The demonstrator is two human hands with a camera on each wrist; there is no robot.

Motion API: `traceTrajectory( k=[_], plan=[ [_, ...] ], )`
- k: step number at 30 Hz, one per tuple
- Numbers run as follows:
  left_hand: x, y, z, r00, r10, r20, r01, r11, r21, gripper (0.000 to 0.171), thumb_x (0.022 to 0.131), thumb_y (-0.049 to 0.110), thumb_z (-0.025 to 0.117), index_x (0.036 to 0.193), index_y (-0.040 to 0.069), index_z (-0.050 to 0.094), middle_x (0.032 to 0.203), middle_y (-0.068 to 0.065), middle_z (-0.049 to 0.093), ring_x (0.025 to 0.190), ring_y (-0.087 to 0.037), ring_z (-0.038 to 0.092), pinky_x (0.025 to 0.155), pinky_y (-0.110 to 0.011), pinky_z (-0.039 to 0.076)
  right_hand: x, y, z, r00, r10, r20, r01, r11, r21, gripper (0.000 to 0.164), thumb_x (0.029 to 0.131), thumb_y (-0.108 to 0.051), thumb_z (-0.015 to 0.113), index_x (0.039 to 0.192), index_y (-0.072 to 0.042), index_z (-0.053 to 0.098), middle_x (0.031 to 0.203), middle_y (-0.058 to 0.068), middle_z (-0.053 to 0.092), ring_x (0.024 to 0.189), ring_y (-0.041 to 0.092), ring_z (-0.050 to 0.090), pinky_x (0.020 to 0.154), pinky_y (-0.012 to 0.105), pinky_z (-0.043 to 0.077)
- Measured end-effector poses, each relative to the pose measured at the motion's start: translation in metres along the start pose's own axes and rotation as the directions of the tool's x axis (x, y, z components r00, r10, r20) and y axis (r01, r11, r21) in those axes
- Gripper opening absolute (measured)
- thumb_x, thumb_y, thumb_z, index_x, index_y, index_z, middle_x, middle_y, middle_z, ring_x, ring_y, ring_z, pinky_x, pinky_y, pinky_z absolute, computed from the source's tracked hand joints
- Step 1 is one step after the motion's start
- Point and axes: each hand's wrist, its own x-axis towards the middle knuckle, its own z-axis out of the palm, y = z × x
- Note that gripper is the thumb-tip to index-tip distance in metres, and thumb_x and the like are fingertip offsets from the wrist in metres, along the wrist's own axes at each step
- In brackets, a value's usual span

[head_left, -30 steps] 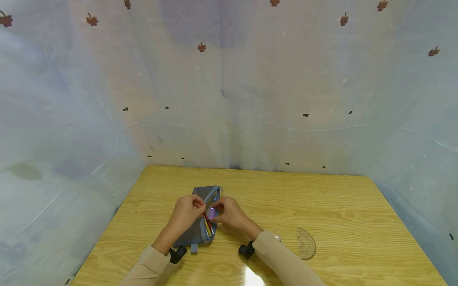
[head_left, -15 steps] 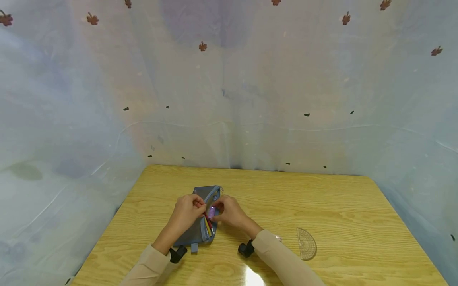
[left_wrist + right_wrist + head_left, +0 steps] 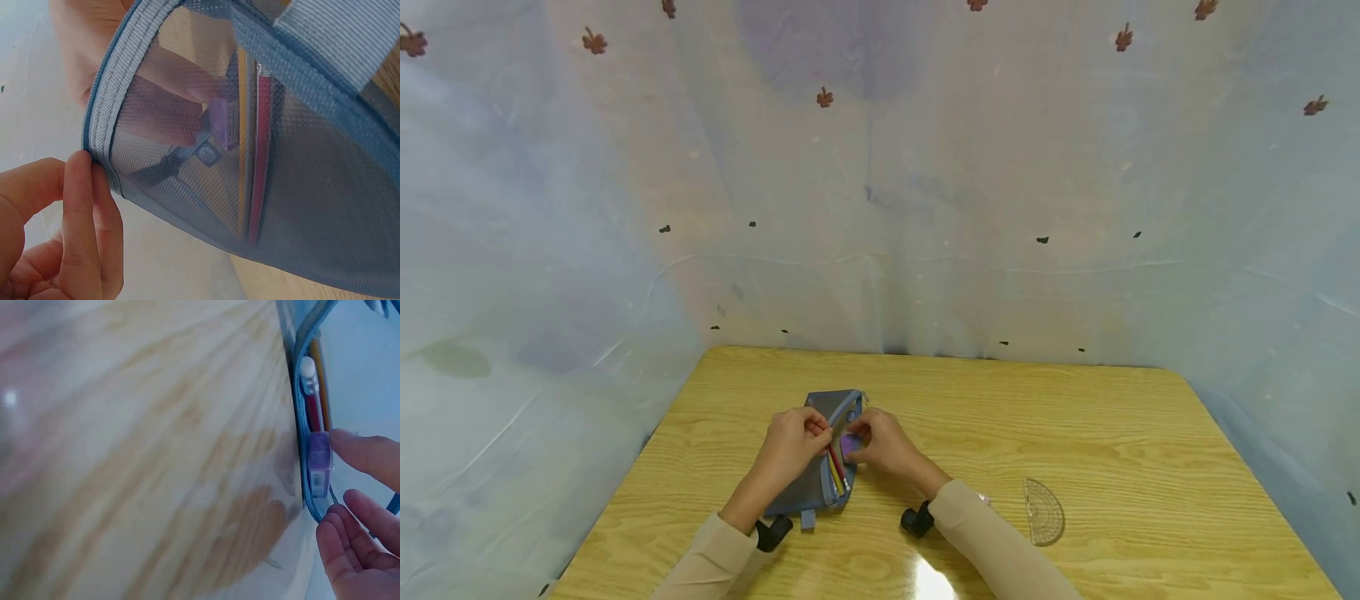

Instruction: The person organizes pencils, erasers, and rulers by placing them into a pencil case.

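Note:
A blue-grey mesh pencil pouch (image 3: 801, 492) lies on its side with its zipped mouth parted. My left hand (image 3: 795, 437) pinches the zipper edge (image 3: 100, 134) between thumb and fingers and holds it up. Inside are a red pencil (image 3: 314, 403) with a white eraser end and a yellow pencil (image 3: 243, 144). A small purple block (image 3: 319, 464) with a barcode label sits in the mouth beside the pencils. My right hand (image 3: 883, 446) is at the mouth, its thumb close against the block and its other fingers spread apart from the thumb.
A clear protractor (image 3: 1042, 512) lies on the wood-grain table (image 3: 1112, 450) to the right. A small shiny object (image 3: 984, 499) is partly hidden by the right sleeve. A pale patterned curtain (image 3: 880, 208) stands behind the table.
The purple block has turned and shifted slightly right at the pouch mouth, showing a darker face. Both hands have stayed almost in place.

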Motion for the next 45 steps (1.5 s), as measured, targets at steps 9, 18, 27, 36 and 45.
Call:
traceTrajectory(
  k=[9,18,27,36,45],
  plan=[
    [0.001,0.001,0.000,1.000,0.006,-0.009,-0.006,1.000,0.004,0.008,0.088,-0.002,0.070,0.082,0.002,0.068,0.072,-0.003,0.061,0.057,-0.012,0.064,0.051,-0.023,0.056,-0.001,0.004,-0.006,0.999,-0.023,-0.025,0.023,0.999,0.022,0.036,0.076,-0.008,0.088,0.106,0.004,0.072,0.099,0.013,0.065,0.086,0.021,0.060,0.074,0.024,0.052],
    [0.003,0.000,0.001,1.000,0.019,-0.014,-0.019,1.000,-0.001,0.010,0.087,-0.004,0.070,0.080,0.002,0.067,0.071,-0.003,0.061,0.056,-0.012,0.064,0.050,-0.023,0.056,-0.003,0.007,-0.010,1.000,-0.022,-0.022,0.022,0.999,0.023,0.030,0.078,-0.004,0.084,0.104,0.005,0.071,0.100,0.012,0.066,0.087,0.021,0.062,0.076,0.026,0.054],
    [0.003,0.002,0.001,1.000,0.015,-0.012,-0.015,1.000,0.003,0.008,0.087,-0.004,0.070,0.081,0.001,0.068,0.071,-0.003,0.061,0.057,-0.012,0.064,0.051,-0.023,0.056,-0.005,0.009,-0.010,1.000,-0.027,-0.015,0.027,1.000,0.008,0.027,0.079,0.002,0.082,0.103,0.005,0.071,0.099,0.010,0.065,0.087,0.020,0.062,0.076,0.025,0.054],
    [0.001,0.003,0.000,1.000,0.005,-0.007,-0.005,1.000,0.005,0.007,0.088,-0.004,0.070,0.082,0.000,0.068,0.072,-0.003,0.061,0.058,-0.012,0.064,0.051,-0.023,0.056,-0.005,0.012,-0.007,0.999,-0.044,-0.022,0.044,0.999,0.008,0.026,0.078,0.004,0.082,0.101,0.006,0.071,0.097,0.010,0.065,0.085,0.020,0.062,0.073,0.024,0.054],
    [0.000,0.002,0.001,1.000,0.011,-0.007,-0.011,1.000,0.003,0.006,0.088,-0.004,0.070,0.083,-0.001,0.068,0.072,-0.004,0.061,0.058,-0.013,0.064,0.051,-0.023,0.056,-0.005,0.010,-0.004,0.998,-0.057,-0.030,0.058,0.998,0.005,0.023,0.078,0.008,0.080,0.099,0.007,0.070,0.095,0.011,0.065,0.082,0.019,0.061,0.071,0.024,0.053]
  ],
)
